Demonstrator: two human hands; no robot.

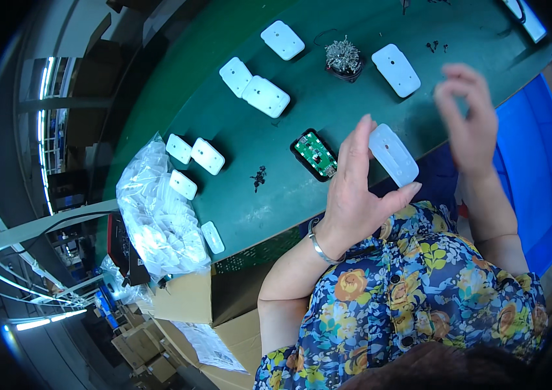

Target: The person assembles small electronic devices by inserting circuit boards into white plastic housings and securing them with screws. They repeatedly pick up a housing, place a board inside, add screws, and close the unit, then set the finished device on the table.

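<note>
— What do the fingers have?

— The left hand (354, 195) pinches a white plastic cover (393, 155) between thumb and fingertips, lifted over the near edge of the green table (354, 104). The right hand (468, 117) is raised beside it, blurred, fingers loosely curled and holding nothing.

— And around them?

— A black case with a green circuit board (314, 155) lies just left of the left hand, near that edge. Farther in sit more white covers (396, 69) and a pile of screws (343, 57). A bag of white parts (156, 211) hangs over the table's left corner.
</note>
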